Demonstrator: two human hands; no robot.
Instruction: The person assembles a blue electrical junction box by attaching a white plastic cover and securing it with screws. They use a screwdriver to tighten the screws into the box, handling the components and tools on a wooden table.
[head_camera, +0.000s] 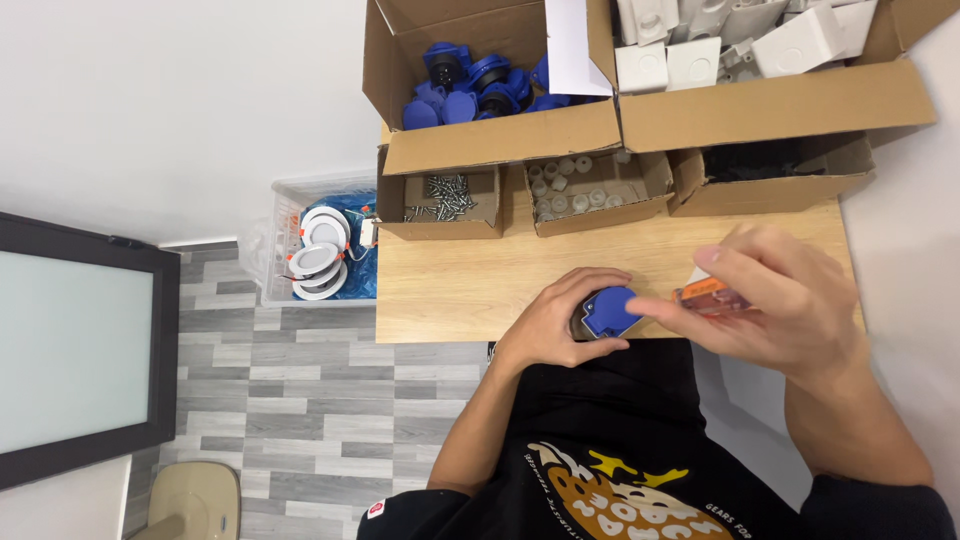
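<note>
My left hand grips a blue socket with a grey base at the near edge of the wooden table. My right hand is raised beside it and holds a small orange tool, partly hidden by my fingers. The index finger of that hand reaches toward the blue socket and almost touches it.
At the back of the table stand a cardboard box of blue sockets, a box of white housings, a small box of screws, one of white caps and one of black parts. A plastic bin of round white lamps sits on the floor at left.
</note>
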